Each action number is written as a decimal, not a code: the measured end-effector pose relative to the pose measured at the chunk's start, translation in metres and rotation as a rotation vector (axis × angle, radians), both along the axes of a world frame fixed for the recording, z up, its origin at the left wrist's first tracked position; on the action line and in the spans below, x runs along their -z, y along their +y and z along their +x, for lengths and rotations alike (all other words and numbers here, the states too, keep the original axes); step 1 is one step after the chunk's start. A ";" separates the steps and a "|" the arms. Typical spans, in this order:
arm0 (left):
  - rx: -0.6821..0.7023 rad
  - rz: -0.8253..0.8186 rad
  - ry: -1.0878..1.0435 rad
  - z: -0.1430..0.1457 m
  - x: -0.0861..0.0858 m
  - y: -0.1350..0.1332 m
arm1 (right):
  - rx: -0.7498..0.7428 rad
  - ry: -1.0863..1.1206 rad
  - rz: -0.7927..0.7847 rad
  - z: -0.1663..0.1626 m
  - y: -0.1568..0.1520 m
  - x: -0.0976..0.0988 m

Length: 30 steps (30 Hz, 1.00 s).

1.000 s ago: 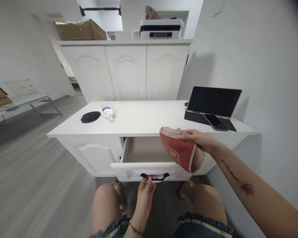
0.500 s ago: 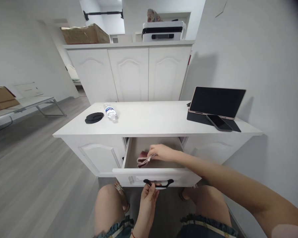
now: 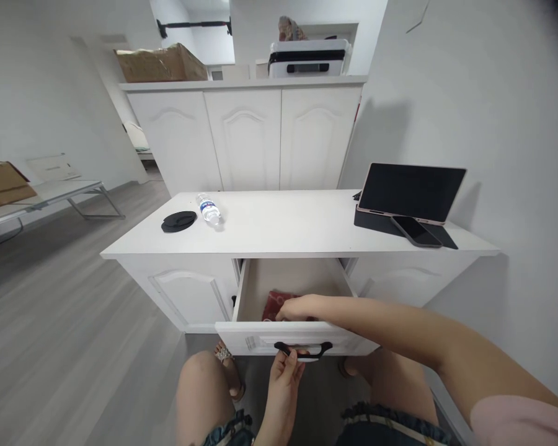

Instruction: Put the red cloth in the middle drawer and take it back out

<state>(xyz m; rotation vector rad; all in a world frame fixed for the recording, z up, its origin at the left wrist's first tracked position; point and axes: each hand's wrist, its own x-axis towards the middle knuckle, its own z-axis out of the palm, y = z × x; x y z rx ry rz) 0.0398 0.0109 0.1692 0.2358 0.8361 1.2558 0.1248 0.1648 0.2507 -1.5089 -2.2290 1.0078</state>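
Note:
The white cabinet's middle drawer (image 3: 260,337) stands pulled open in front of me. Inside it lies a red towel (image 3: 277,301), partly hidden by the drawer front and by my right hand. My right hand (image 3: 297,308) reaches into the drawer and rests on the towel, with its fingers curled down behind the drawer front. My left hand (image 3: 286,373) is below, its fingers pinched on the black drawer handle (image 3: 307,351).
On the cabinet top (image 3: 279,226) lie a water bottle (image 3: 207,209) and a black round lid (image 3: 178,220) at left, and a tablet (image 3: 411,192) on a stand with a phone (image 3: 416,231) at right. A wall stands close on the right. My knees are under the drawer.
My right hand carried the red towel from above the cabinet edge down into the drawer and now presses it near the front. My left hand has stayed on the handle.

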 end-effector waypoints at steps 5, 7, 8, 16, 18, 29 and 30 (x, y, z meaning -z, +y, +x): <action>0.001 0.004 0.007 0.000 -0.005 -0.001 | -0.569 -0.237 -0.019 -0.020 0.010 -0.004; -0.004 0.002 0.005 0.000 -0.007 -0.002 | -0.665 -0.318 0.125 -0.025 0.013 -0.003; -0.005 0.002 0.003 0.000 -0.008 -0.003 | -0.715 -0.364 0.198 -0.026 0.015 -0.002; 0.000 0.007 0.016 -0.002 -0.007 -0.005 | -0.815 -0.727 0.533 -0.023 0.039 0.004; 0.001 0.019 0.027 -0.001 -0.006 -0.005 | -0.745 -0.762 0.478 -0.023 0.047 0.006; -0.004 0.009 0.033 0.000 0.001 -0.003 | -0.423 -0.778 0.358 -0.024 0.086 0.022; 0.001 0.017 0.035 0.000 0.000 -0.003 | -0.400 -0.769 0.352 -0.019 0.088 0.023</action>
